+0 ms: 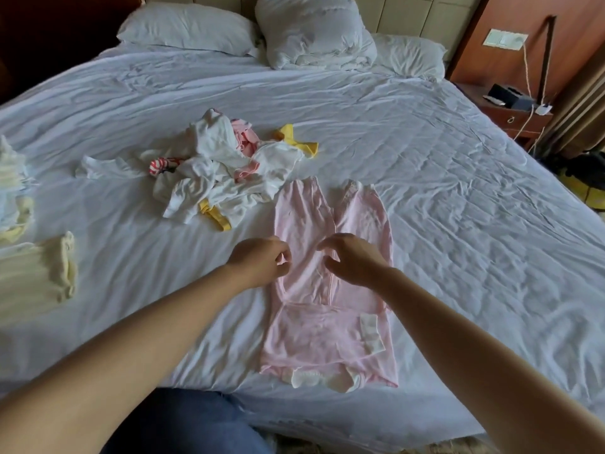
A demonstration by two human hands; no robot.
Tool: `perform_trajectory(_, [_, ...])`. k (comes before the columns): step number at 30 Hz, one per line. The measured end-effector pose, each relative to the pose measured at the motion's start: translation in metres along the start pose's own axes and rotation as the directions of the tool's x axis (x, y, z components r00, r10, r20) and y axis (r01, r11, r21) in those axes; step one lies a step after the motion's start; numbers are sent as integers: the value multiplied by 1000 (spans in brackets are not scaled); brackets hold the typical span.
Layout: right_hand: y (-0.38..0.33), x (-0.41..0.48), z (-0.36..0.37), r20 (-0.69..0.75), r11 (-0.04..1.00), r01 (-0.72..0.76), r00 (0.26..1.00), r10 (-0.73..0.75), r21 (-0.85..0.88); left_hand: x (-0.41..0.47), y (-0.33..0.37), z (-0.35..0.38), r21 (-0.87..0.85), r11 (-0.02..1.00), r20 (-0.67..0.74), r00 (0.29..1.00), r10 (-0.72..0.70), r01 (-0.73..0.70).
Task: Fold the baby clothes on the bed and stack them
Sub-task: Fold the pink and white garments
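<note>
Romper (327, 322): lies lengthwise up the centre frame, legs at top.
Left hand (262, 262): pinches its left edge.
Right hand (355, 260): fingers arched over the middle seam; hold unclear.

Folded stack (9, 178) partly beyond left edge; nightstand items (510, 97) indistinct.

pink romper (327, 290): soft matt cloth | bed sheet (425, 178): white wrinkled cloth | clothes pile (222, 168): crumpled matt fabric | nightstand (517, 117): smooth brown wood

Bare forearms (131, 339), blue jeans (183, 424)
</note>
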State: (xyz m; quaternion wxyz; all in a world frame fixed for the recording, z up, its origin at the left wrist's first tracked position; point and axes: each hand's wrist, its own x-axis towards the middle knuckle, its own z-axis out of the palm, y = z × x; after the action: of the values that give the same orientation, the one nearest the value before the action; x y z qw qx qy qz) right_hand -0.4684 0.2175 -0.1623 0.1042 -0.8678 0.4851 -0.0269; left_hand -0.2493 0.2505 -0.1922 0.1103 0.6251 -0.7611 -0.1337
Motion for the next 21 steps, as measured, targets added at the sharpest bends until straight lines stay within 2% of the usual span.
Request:
perform_trajectory(5, [15,80,-2,-14,995,-66,998,67,71,60,-22,-5,24,1000,-77,997,0,2])
perform_trajectory(8, [30,124,0,-16,987,-123,992,125,103,99,-37,-3,-17,1000,-88,996,-17,16])
perform_trajectory(16, [66,217,13,-61,962,-224,970,236,154,176,-78,24,239,965,-161,975,151,-110])
perform_trajectory(21, [78,252,30,1,918,-316,946,325,238,194,-102,43,299,939,-360,891,279,-173])
